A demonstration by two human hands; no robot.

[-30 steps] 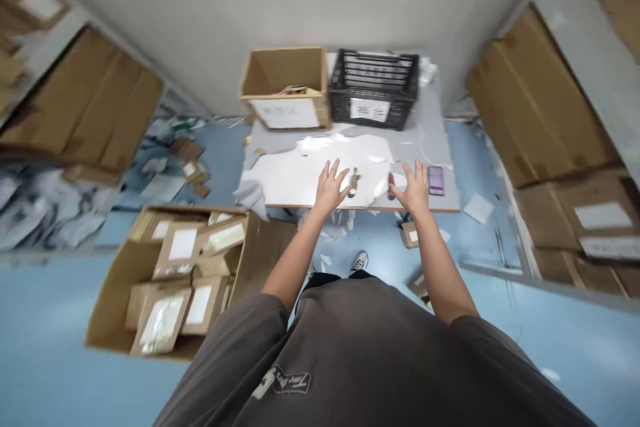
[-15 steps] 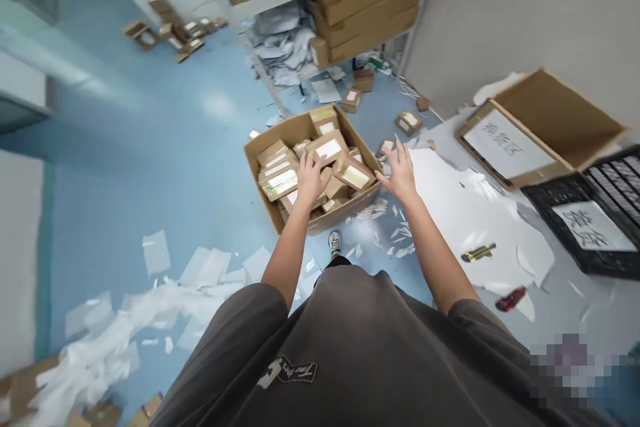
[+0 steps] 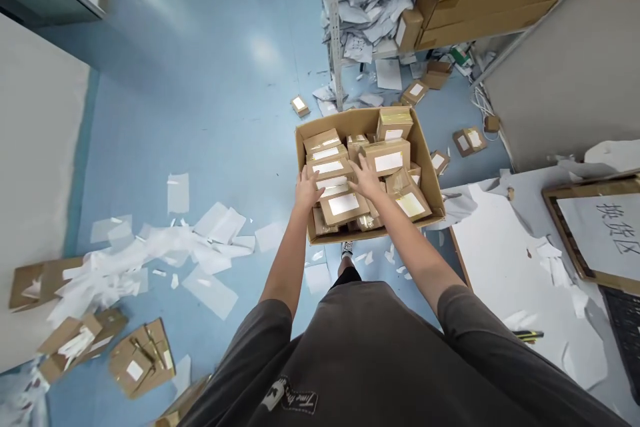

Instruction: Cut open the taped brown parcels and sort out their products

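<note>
A large open carton [image 3: 438,205] full of small brown cardboard boxes stands in front of me. My left hand [image 3: 307,191] rests at its left side, fingers stretched out against the row of small labelled boxes [image 3: 334,168]. On the other side of that row is my right hand [image 3: 367,180], its fingers apart. It lies beside a small box with a white label [image 3: 388,159]. Between my hands a labelled box [image 3: 343,205] lies on top of others. Whether either hand grips a box cannot be made out; the undersides of the fingers are hidden.
A metal shelf [image 3: 334,33] with crumpled paper and long cartons stands behind. At the right is a table covered in white sheet [image 3: 520,273], with a yellow-black cutter [image 3: 529,335]. Loose paper [image 3: 165,243] and flattened cardboard [image 3: 141,357] litter the blue floor at left.
The view has turned, so the carton appears further right. My right hand has moved from the carton's right edge in over the boxes; my left hand has shifted to the carton's left side.
</note>
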